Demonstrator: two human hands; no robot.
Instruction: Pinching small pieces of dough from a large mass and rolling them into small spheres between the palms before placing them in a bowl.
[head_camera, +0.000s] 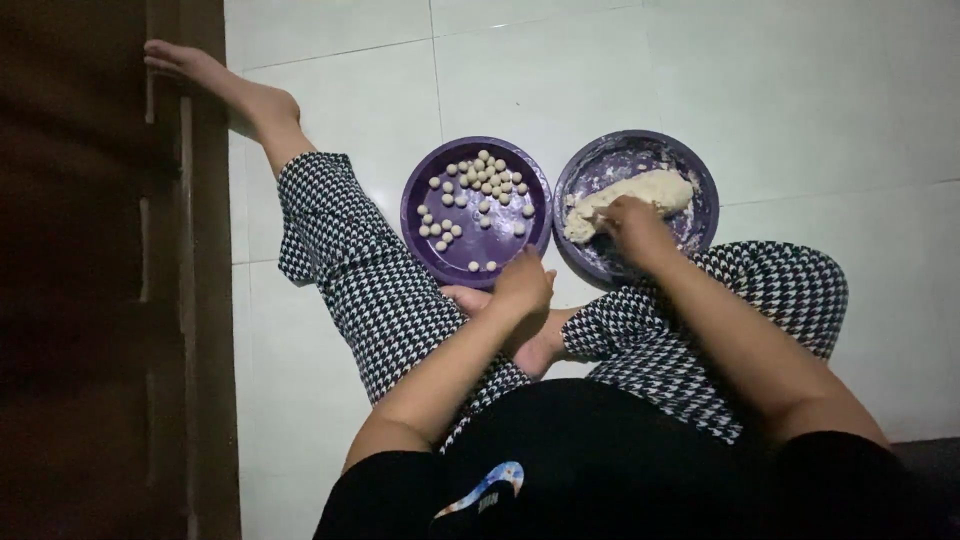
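Seated on white floor tiles (830, 110), a person's right hand (632, 222) is pinching at the dough lump (640, 192); the left hand (522, 285), seemingly cupped, is hovering beside a purple plate (425, 262) carrying some thirty dough balls (482, 185); much dough is remaining.

Our right hand (632, 222) digs into the dough lump (628, 200) in the right purple plate (700, 175); our left hand (522, 285) hovers beside the plate of small dough balls (478, 195).
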